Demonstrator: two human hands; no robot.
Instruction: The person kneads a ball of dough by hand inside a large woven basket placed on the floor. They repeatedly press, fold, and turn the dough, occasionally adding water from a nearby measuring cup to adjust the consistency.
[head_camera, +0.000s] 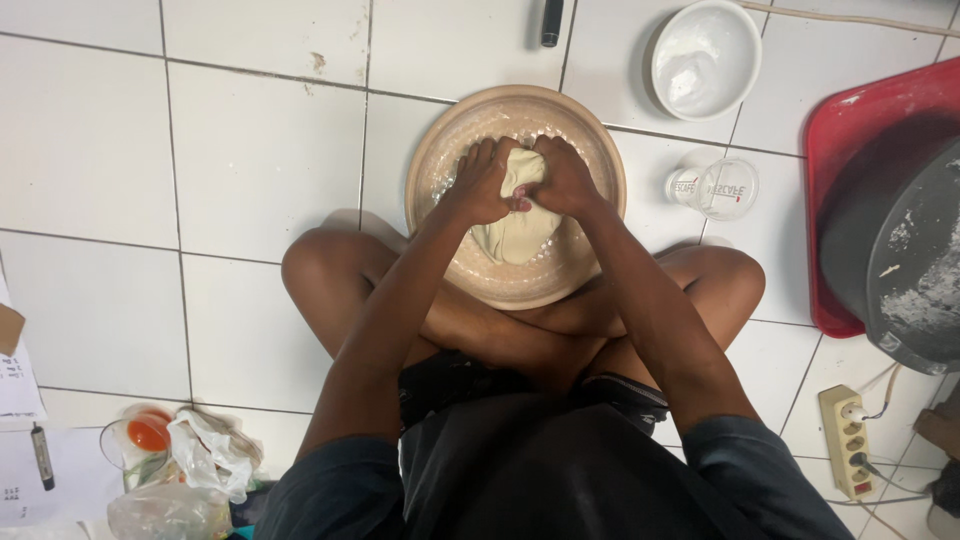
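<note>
A wide beige bowl rests on the white tiled floor in front of my crossed legs. Inside it lies a pale lump of dough. My left hand and my right hand are both clenched into fists and pressed down on the far end of the dough, knuckles side by side. The dough stretches from under my fists toward my shins.
A white bowl holding white powder stands at the back right, with a clear glass jar lying on its side below it. A red tray carries a dark floured pan. A power strip and plastic bags lie near me.
</note>
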